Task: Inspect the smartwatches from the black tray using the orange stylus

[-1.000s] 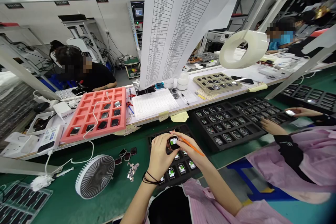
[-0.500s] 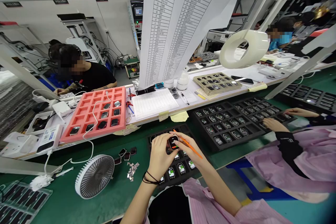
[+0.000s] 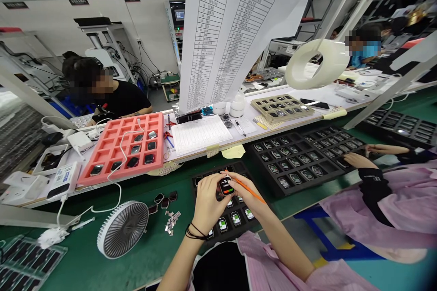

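Note:
My left hand (image 3: 209, 201) is curled around the edges of a smartwatch case (image 3: 225, 185), its lit screen turned up toward me. Dark screen with white text and an orange-red strip at the bottom. In my right hand (image 3: 248, 198) lies a thin orange stick (image 3: 251, 190), slanting down to the right across the fingers. The right thumb rests at the watch's right edge, apparently touching it. Below both hands sits a black foam tray (image 3: 229, 233) with several watches, some with green and white screens; my hands and forearms cover part of it.
Left on the green bench are a white fan (image 3: 123, 229), loose dark watch pieces (image 3: 165, 203) and small silvery pieces (image 3: 171, 223). A pink tray (image 3: 112, 134) stands on the shelf. Right are black watch trays (image 3: 273, 191) and a co-worker's hands (image 3: 358, 160). Papers and a tape roll (image 3: 295, 68) hang ahead.
The right thumb has shifted from over the watch screen to its right edge, and more of the lit screen shows. The orange stick has tilted slightly. My left hand stays put.

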Demonstrator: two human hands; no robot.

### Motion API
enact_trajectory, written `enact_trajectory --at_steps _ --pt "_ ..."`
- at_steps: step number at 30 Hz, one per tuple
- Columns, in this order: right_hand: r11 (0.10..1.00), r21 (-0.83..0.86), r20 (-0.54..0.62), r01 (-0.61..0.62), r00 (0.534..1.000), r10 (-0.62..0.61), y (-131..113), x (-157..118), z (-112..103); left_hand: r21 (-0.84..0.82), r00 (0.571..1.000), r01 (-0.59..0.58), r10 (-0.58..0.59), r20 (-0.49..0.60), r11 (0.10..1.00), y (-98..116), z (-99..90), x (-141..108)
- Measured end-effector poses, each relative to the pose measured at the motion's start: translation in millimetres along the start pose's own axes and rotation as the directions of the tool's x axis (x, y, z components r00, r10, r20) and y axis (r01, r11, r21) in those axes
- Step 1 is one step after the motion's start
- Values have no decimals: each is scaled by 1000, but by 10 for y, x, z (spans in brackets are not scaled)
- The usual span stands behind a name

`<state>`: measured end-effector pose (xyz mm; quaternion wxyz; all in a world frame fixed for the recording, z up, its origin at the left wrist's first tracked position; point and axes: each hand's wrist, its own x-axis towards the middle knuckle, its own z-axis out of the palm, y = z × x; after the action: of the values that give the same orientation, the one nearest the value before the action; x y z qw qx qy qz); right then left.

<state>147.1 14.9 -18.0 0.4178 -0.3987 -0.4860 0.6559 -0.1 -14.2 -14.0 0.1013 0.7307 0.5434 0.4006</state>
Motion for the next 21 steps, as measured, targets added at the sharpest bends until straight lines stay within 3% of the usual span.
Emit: enact_trajectory --at_steps 21 --pt "1000 -29 13 -5 1000 6 -10 1 -4 -2 1000 7 -7 10 1000 -27 17 1"
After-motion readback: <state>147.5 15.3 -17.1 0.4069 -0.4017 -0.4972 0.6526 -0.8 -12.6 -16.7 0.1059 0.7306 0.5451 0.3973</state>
